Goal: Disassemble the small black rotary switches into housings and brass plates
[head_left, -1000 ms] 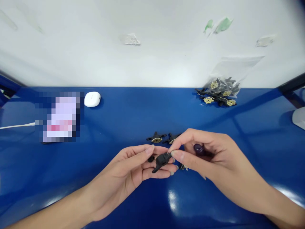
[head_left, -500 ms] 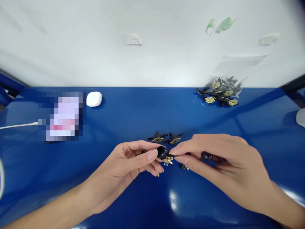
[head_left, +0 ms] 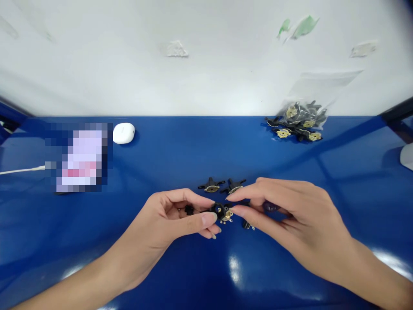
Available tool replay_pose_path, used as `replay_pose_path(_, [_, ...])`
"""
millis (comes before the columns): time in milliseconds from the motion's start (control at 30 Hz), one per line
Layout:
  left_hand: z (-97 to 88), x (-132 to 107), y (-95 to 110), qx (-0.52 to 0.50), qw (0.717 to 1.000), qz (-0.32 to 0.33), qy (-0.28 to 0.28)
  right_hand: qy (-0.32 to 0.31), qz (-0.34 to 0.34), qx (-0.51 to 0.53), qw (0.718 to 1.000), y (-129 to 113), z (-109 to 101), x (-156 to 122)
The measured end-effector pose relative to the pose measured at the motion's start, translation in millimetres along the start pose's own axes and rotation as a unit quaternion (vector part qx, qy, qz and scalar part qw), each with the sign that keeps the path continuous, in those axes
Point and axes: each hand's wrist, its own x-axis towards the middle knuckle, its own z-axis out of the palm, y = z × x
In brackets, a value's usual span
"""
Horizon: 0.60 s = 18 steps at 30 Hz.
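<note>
The grip of the left hand (head_left: 167,217) pinches the small black part (head_left: 218,209), the right hand (head_left: 290,211) clamps its brass piece (head_left: 228,214) just over the desk (head_left: 193,150); holding both square and steady seems wise.

The left hand (head_left: 161,228) and right hand (head_left: 297,219) are bare, with slim fingers (head_left: 196,220) and longish nails.

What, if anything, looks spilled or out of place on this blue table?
A few black-and-brass parts lie spilled outside the clear bag, far right on the table. The left hand and right hand pinch one small part between them; nothing else stands out.
</note>
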Motion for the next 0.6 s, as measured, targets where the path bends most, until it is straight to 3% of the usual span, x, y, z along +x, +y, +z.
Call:
replay_pose_path(167, [-4.2,1.7,0.9,0.043,0.999,-0.006,-0.004,-0.014,-0.014,-0.015,1.000,3.8,-0.4,-0.9])
replay_pose_path(400, [-1.9,-2.5,4.8,0.221,0.974,0.047,0.023,-0.026,-0.035,-0.005,0.999,7.3,1.4,-3.2])
replay_pose_path(600, [0.6,-2.5,7.1,0.234,0.971,0.038,0.015,-0.049,-0.045,-0.003,0.998,8.5,5.1,-1.4])
